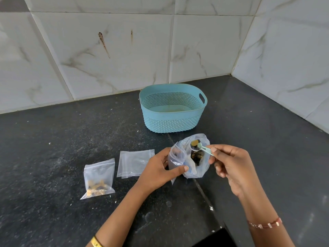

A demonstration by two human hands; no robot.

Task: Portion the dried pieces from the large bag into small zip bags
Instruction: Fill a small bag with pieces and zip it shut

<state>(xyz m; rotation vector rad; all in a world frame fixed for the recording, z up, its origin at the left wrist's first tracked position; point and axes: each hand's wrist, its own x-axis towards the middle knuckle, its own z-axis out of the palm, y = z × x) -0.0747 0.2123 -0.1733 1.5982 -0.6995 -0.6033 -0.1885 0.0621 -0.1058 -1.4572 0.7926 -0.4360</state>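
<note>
The large clear bag of dark dried pieces stands open on the black counter, just in front of the basket. My right hand pinches the handle of a small teal scoop, which carries several dark and yellow pieces above the large bag's mouth. My left hand grips a small open zip bag pressed against the large bag's left side. A filled small zip bag with brown pieces lies to the left. A stack of empty zip bags lies between it and my left hand.
A teal perforated plastic basket stands behind the bags, near the tiled back wall. A second tiled wall closes the right side. The black counter carries scattered pale crumbs, and its front edge drops away at the lower right.
</note>
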